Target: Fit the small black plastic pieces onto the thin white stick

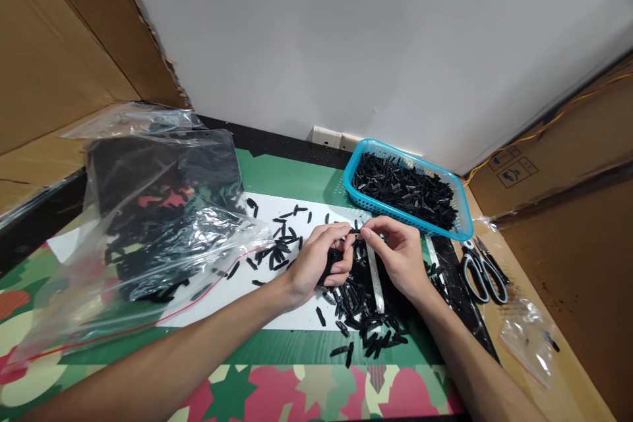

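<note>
My left hand (321, 260) is closed round several small black strips, with more of them dark in its palm. Between its thumb and forefinger it pinches one end of a black strip (355, 231). The fingertips of my right hand (395, 254) are closed on the other end of that strip. Both hands are above a white sheet (297, 316) on which many loose black strips (279, 247) lie scattered. A denser heap of black strips (356, 306) lies below and between the hands. What the strips are exactly, I cannot tell.
A blue plastic basket (353, 191) full of black strips stands behind my right hand. On the left lies a clear zip bag (163, 244) with black pieces inside. Scissors (482, 273) and a small clear bag (529, 343) lie at right. Cardboard (558, 224) walls both sides.
</note>
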Demonstrator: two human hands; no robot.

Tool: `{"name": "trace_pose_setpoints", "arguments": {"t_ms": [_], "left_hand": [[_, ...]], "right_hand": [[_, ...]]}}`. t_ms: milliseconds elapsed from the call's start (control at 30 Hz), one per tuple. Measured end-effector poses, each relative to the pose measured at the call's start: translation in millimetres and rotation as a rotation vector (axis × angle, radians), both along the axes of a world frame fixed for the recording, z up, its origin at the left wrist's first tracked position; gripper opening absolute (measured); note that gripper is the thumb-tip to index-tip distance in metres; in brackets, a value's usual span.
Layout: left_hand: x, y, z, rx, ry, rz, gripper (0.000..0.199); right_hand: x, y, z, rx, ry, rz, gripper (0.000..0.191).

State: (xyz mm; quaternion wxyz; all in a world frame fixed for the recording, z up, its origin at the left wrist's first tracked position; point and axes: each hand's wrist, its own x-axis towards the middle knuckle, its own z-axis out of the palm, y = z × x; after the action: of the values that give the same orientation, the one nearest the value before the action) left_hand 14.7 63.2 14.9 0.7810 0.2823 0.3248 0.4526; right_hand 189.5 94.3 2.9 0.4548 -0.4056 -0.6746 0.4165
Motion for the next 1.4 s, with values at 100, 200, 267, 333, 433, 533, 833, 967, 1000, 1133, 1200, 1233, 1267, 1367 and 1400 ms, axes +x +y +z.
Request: {"name": "trace_pose_setpoints", "arguments": {"t_ms": [100, 200, 267, 333, 433, 533, 833, 967, 1000, 1133, 1200, 1233, 1267, 1367, 1400], "left_hand": [[0.1, 0.3, -1.2, 0.009, 0.006, -0.008, 0.033], [0.0, 0.5, -1.1, 0.010, 0.016, -0.010, 0.034], [-0.1, 0.6, -0.8, 0.011, 0.022, -0.008, 0.034], [0.0, 0.5, -0.6, 0.013, 0.030, -0.007, 0.035], [0.1, 0.4, -1.0, 0.016, 0.041, -0.001, 0.035], [-0.5, 0.3, -1.9, 0.012, 0.040, -0.005, 0.034], [-3.2, -0.8, -3.0, -0.006, 0.024, -0.068, 0.034], [0.3, -1.0, -2.3, -0.030, 0.028, -0.024, 0.031], [1.2, -1.0, -2.1, -0.034, 0.029, -0.007, 0.030], [3.1, -1.3, -2.2, -0.019, 0.063, 0.036, 0.030], [3.3, -1.6, -3.1, 0.002, 0.086, 0.049, 0.032], [3.5, -1.8, -3.8, 0.012, 0.095, 0.055, 0.031], [3.8, -2.0, -4.4, 0.023, 0.105, 0.065, 0.031], [5.4, -2.5, -6.3, 0.043, 0.129, 0.120, 0.031], [5.9, -2.6, -6.8, 0.043, 0.136, 0.133, 0.032]], "right_hand": [[-0.1, 0.0, -0.6, -0.003, -0.010, 0.002, 0.020], [-0.1, 0.1, -0.6, -0.001, -0.017, 0.002, 0.019], [-0.4, -0.7, 0.0, 0.011, -0.026, 0.006, 0.017], [-0.9, -2.6, 1.6, 0.042, -0.056, 0.015, 0.015], [-0.1, -5.8, 6.7, 0.172, -0.167, 0.017, 0.012], [5.8, -2.7, 15.0, 0.500, -0.287, -0.006, 0.008], [14.7, 22.5, 27.0, 0.754, -0.607, -0.419, 0.022], [1.3, 1.0, 26.5, 0.636, -0.447, 0.019, 0.010], [-1.6, -3.7, 26.7, 0.578, -0.396, 0.113, 0.011], [-7.4, -13.2, 27.5, 0.410, -0.308, 0.267, 0.014], [-7.7, -14.6, 27.4, 0.368, -0.303, 0.274, 0.013], [-7.8, -15.3, 27.3, 0.353, -0.297, 0.269, 0.013], [-8.1, -16.0, 27.0, 0.343, -0.291, 0.255, 0.011], [-10.3, -18.8, 26.2, 0.332, -0.279, 0.189, 0.008], [-11.3, -19.9, 25.9, 0.327, -0.280, 0.174, 0.008]]}}
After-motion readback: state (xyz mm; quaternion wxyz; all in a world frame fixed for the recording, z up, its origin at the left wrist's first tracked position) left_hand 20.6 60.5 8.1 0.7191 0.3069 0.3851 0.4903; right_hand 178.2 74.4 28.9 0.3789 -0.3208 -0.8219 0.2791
